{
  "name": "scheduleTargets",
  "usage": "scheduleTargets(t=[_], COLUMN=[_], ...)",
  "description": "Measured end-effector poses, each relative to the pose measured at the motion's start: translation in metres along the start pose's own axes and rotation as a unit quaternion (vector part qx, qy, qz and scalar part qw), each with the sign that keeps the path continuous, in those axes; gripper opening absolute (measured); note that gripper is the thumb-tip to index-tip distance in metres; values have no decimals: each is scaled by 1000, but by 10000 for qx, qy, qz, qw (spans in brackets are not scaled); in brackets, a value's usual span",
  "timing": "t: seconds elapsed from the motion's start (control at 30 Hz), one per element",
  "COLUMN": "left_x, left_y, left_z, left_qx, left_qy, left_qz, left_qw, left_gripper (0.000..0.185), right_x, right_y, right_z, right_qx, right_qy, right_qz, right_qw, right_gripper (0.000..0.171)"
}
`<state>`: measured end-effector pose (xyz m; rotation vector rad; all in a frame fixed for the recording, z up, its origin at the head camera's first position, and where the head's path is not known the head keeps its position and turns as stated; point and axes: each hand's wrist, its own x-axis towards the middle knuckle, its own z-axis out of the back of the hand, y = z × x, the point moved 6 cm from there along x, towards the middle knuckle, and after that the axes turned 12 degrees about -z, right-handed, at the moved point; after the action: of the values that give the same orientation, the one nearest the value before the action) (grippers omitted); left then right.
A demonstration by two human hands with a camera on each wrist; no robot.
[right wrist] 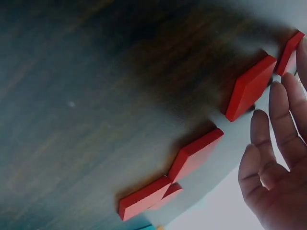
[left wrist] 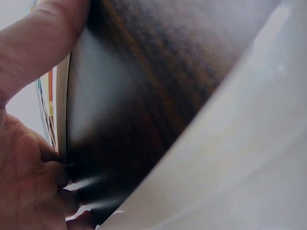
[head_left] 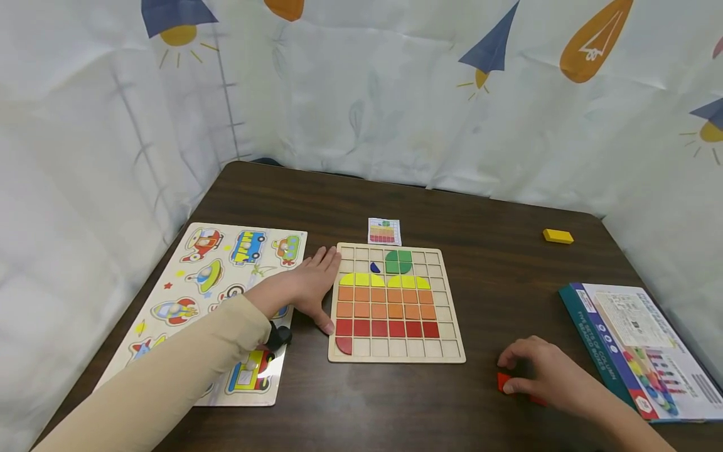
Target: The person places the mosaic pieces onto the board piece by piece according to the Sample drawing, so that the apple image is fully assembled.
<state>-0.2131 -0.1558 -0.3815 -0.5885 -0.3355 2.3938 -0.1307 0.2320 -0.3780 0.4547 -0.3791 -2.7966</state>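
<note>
Head view: left hand [head_left: 307, 285] lay flat, fingers straight, against left edge of grid board [head_left: 449, 342], steadying it; right hand [head_left: 545, 373] curled over red tiles [right wrist: 249, 88] on worktop [head_left: 508, 282] near right, pinching one. Risk: loose pinch could drop tile; board could slide, jolting placed tiles

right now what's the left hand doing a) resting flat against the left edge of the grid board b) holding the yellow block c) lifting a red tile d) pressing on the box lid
a: the left hand lies open with straight fingers against the left edge of the grid board, while the red tiles lie by the right hand.
</note>
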Motion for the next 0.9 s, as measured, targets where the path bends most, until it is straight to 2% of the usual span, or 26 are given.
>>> scheduleTargets(t=[0.13,0.37,0.5,0.63,0.73,0.83,0.9], left_x=[0,0,-1,0,0,0,-1], left_y=[0,0,-1,-1,-1,-1,-1], left_z=[0,0,0,0,0,0,0], left_qx=[-3,0,-8,-21,-23,-6,-12], left_qy=[5,9,6,-1,-16,-22,-16], left_qz=[9,15,-2,-2,-21,-40,-37], left_qw=[10000,10000,10000,10000,10000,10000,10000], left_gripper=[143,143,142,142,143,142,142], right_x=[-2,-3,-3,-3,0,7,15], right_y=[1,6,6,6,8,21,36], right_z=[-2,-1,-1,0,3,8,11], right_qx=[-70,-449,-516,-349,12,420,623], right_qy=[-131,-667,-632,-500,-291,-168,-124], right_qz=[-12,-4,-98,-189,-355,-433,-274], right_qw=[9999,9968,9966,9980,9989,9980,9976], right_gripper=[21,18,18,21,20,16,14])
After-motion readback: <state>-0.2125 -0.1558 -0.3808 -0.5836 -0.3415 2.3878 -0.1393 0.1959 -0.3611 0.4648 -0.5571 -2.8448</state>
